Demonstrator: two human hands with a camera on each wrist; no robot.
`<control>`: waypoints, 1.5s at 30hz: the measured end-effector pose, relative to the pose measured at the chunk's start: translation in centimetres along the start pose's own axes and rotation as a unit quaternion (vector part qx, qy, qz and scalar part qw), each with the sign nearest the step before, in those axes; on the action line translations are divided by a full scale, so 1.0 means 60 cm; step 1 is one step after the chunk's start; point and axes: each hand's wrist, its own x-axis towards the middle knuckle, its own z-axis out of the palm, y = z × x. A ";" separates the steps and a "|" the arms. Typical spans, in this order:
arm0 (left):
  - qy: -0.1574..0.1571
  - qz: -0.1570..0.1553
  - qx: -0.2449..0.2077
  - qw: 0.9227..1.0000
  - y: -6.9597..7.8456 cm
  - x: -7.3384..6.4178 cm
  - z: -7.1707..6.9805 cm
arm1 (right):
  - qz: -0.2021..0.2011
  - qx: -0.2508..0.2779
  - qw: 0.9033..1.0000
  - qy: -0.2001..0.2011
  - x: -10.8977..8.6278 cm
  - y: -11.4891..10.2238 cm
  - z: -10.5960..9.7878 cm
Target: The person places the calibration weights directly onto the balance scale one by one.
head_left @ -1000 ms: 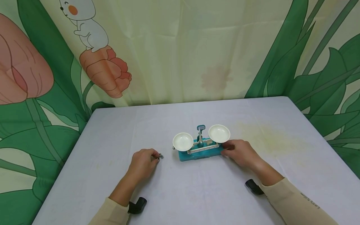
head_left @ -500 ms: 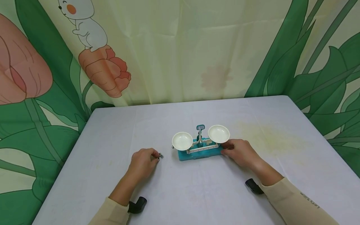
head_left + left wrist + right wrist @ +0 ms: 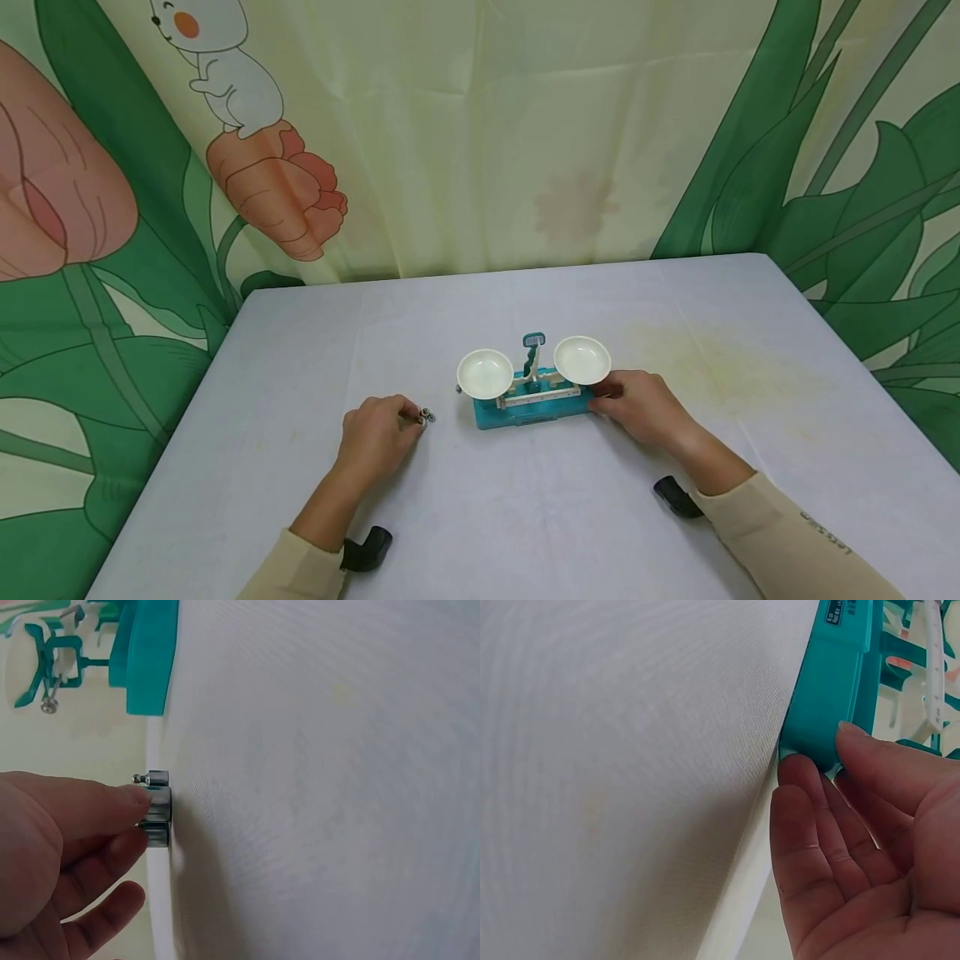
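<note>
A small teal balance scale [image 3: 534,414] stands mid-table, with a white left pan [image 3: 485,374] and a white right pan [image 3: 582,360] on its beam. The right pan sits a little higher. My right hand [image 3: 641,404] grips the right end of the teal base [image 3: 821,712], thumb on the upper edge. To the left of the scale, my left hand [image 3: 380,437] pinches one of a small cluster of shiny metal weights [image 3: 427,416]. In the left wrist view a knobbed weight [image 3: 158,778] stands beside the pinched weight [image 3: 159,805], with another [image 3: 157,835] on its other side.
A white cloth covers the table [image 3: 525,517]. Behind hangs a printed curtain [image 3: 480,150] with leaves and a carrot. Black wrist cameras show below the left sleeve [image 3: 367,550] and right sleeve [image 3: 780,533].
The scale's right pan has sunk slightly and the left pan has risen a little. My left fingers have shifted slightly at the weights. My right hand stays on the base.
</note>
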 end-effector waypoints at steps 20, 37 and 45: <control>-0.010 0.020 0.014 1.000 0.010 -0.004 -0.004 | 0.003 0.000 1.000 -0.001 -0.002 -0.003 0.000; 0.019 0.102 -0.122 0.987 0.059 0.001 -0.078 | 0.007 -0.004 1.000 -0.009 0.001 -0.005 -0.003; 0.005 0.124 -0.138 0.983 0.082 0.034 -0.071 | 0.005 -0.007 1.000 -0.009 0.003 -0.005 -0.003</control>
